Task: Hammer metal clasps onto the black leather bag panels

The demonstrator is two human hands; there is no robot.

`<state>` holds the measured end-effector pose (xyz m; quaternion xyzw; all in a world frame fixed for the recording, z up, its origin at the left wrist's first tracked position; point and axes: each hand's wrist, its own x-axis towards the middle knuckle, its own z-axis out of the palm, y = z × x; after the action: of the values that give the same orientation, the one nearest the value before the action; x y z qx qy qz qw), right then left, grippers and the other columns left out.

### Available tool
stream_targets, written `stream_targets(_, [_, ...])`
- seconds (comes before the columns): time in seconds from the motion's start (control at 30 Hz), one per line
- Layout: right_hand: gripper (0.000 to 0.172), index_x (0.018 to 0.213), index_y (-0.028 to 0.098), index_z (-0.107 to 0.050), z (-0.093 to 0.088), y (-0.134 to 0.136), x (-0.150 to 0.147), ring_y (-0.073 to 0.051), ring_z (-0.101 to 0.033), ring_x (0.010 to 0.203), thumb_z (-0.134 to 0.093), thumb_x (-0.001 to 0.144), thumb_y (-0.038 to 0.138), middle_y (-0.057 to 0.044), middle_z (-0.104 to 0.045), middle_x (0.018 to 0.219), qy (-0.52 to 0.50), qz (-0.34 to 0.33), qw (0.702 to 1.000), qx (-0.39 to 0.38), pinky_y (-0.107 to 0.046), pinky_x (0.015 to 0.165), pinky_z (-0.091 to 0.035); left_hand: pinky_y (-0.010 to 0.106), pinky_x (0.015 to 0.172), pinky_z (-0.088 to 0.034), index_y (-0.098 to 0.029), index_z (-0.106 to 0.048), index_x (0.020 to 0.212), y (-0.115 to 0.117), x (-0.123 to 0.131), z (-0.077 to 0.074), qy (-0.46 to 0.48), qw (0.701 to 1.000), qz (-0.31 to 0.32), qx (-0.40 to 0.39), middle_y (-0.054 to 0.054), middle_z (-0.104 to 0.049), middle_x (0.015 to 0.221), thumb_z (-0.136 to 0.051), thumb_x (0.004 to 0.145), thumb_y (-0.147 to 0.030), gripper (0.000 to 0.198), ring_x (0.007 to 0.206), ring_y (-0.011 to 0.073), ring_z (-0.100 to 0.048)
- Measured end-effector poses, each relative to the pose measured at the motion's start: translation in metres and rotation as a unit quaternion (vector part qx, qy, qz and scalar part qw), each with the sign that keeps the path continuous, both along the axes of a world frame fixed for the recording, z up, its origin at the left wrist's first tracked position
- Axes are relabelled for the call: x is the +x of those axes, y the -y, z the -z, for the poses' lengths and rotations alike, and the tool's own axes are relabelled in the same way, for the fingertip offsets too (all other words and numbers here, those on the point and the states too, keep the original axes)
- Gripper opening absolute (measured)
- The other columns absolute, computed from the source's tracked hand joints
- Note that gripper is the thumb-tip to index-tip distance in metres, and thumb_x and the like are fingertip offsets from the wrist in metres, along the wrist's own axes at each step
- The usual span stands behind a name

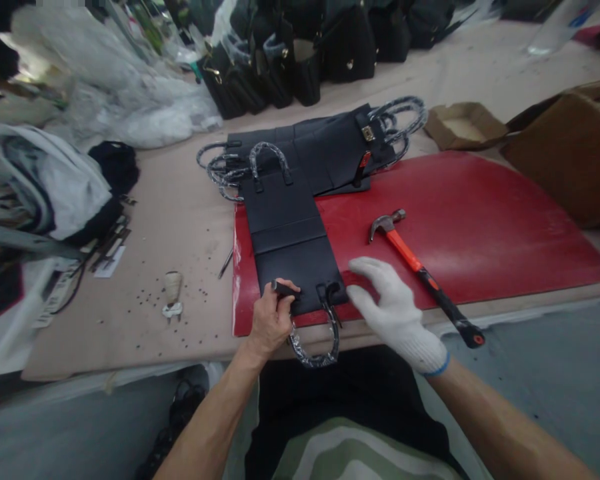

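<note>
A flat black leather bag panel point(290, 233) with plastic-wrapped handles lies on a red mat point(480, 220). My bare left hand point(273, 317) pinches the near end of the panel at the base of its handle point(315, 343), which hangs over the table edge. My right hand point(395, 310), in a white glove, hovers with fingers spread just right of the panel's near edge, holding nothing. A hammer point(420, 270) with an orange and black grip lies on the mat beside my right hand.
More black panels point(330, 147) with wrapped handles are stacked behind. Finished black bags point(300, 60) line the back. Cardboard boxes point(560, 140) stand at right, plastic bags point(120, 100) at left. A small punch tool point(173, 293) and scattered specks lie on the tabletop.
</note>
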<state>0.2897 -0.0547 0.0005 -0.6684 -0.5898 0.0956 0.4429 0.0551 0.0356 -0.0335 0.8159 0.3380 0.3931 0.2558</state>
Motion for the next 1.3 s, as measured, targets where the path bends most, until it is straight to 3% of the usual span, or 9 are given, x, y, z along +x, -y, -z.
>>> stream_targets(0.13, [0.042, 0.130, 0.013, -0.065, -0.011, 0.012, 0.045, -0.035, -0.061, 0.122, -0.058, 0.093, 0.034, -0.018, -0.067, 0.130, 0.169, 0.154, 0.968, -0.099, -0.051, 0.108, -0.048, 0.025, 0.081, -0.061, -0.019, -0.057, 0.114, 0.004, 0.002, 0.003, -0.005, 0.998, 0.002, 0.060, 0.006, -0.073, 0.100, -0.051, 0.100, -0.012, 0.017, 0.092, 0.0166, -0.075])
stream_targets(0.27, [0.051, 0.137, 0.008, -0.058, -0.013, 0.023, 0.069, -0.038, -0.064, 0.107, -0.055, 0.095, 0.037, -0.022, -0.067, 0.122, 0.283, 0.178, 0.896, -0.293, -0.047, 0.089, -0.052, 0.026, 0.080, -0.062, -0.018, -0.057, 0.115, 0.007, 0.003, 0.008, -0.014, 0.996, -0.015, 0.091, 0.007, -0.074, 0.100, -0.052, 0.101, -0.013, 0.017, 0.091, 0.0174, -0.076])
stream_targets(0.43, [0.038, 0.129, 0.013, -0.058, -0.022, 0.021, 0.060, -0.033, -0.069, 0.092, -0.041, 0.102, 0.036, -0.018, -0.066, 0.109, 0.277, 0.172, 0.844, -0.425, -0.037, 0.069, -0.046, 0.027, 0.078, -0.062, -0.019, -0.057, 0.114, 0.007, 0.004, 0.012, -0.017, 0.994, -0.034, 0.105, 0.007, -0.074, 0.099, -0.051, 0.102, -0.016, 0.015, 0.089, 0.0183, -0.076])
stream_targets(0.57, [0.034, 0.126, 0.013, -0.056, -0.028, 0.010, 0.060, -0.032, -0.070, 0.089, -0.043, 0.099, 0.027, -0.018, -0.068, 0.105, 0.205, 0.167, 0.845, -0.466, -0.036, 0.069, -0.045, 0.026, 0.077, -0.062, -0.019, -0.057, 0.113, 0.007, 0.005, 0.011, -0.015, 0.996, -0.019, 0.090, 0.007, -0.073, 0.098, -0.051, 0.100, -0.015, 0.015, 0.086, 0.0175, -0.076])
stream_targets(0.73, [0.025, 0.114, 0.016, -0.058, -0.050, 0.010, 0.055, -0.021, -0.058, 0.061, -0.045, 0.097, 0.027, -0.002, -0.056, 0.070, -0.053, 0.168, 0.915, -0.362, -0.030, 0.056, -0.041, 0.027, 0.077, -0.062, -0.020, -0.057, 0.112, 0.008, 0.008, 0.010, 0.002, 0.996, -0.024, 0.080, 0.006, -0.073, 0.096, -0.050, 0.098, -0.014, 0.016, 0.086, 0.0184, -0.076])
stream_targets(0.87, [0.029, 0.115, 0.023, -0.055, -0.091, 0.027, 0.026, -0.013, -0.042, 0.044, -0.048, 0.099, 0.047, 0.008, -0.043, 0.063, -0.323, 0.035, 0.926, -0.191, -0.025, 0.042, -0.036, 0.027, 0.077, -0.061, -0.020, -0.058, 0.110, 0.008, 0.011, 0.008, 0.012, 0.998, -0.014, 0.060, 0.007, -0.073, 0.095, -0.049, 0.097, -0.014, 0.017, 0.086, 0.0186, -0.075])
stream_targets(1.03, [0.027, 0.094, 0.023, -0.059, -0.110, 0.038, -0.003, -0.018, -0.060, 0.058, -0.046, 0.103, 0.045, 0.000, -0.061, 0.069, -0.090, -0.064, 0.985, -0.135, -0.029, 0.052, -0.045, 0.027, 0.074, -0.061, -0.021, -0.059, 0.108, 0.007, 0.012, 0.007, 0.014, 0.998, -0.015, 0.051, 0.006, -0.074, 0.093, -0.051, 0.095, -0.012, 0.018, 0.085, 0.0194, -0.076])
stream_targets(1.13, [0.026, 0.084, 0.023, -0.059, -0.115, 0.034, -0.009, -0.021, -0.065, 0.060, -0.046, 0.101, 0.038, -0.003, -0.067, 0.071, 0.078, -0.100, 0.980, -0.155, -0.030, 0.054, -0.043, 0.026, 0.071, -0.060, -0.021, -0.059, 0.106, 0.006, 0.012, 0.008, 0.017, 0.998, -0.018, 0.050, 0.005, -0.074, 0.089, -0.050, 0.094, -0.011, 0.018, 0.079, 0.0186, -0.075])
stream_targets(1.3, [0.020, 0.096, 0.026, -0.061, -0.145, 0.033, -0.020, -0.018, -0.060, 0.051, -0.046, 0.104, 0.035, 0.000, -0.065, 0.066, 0.057, -0.080, 0.994, -0.041, -0.030, 0.049, -0.043, 0.028, 0.075, -0.061, -0.021, -0.058, 0.109, 0.005, 0.013, 0.011, 0.029, 0.998, -0.013, 0.058, 0.006, -0.075, 0.093, -0.050, 0.095, -0.011, 0.019, 0.084, 0.0198, -0.076])
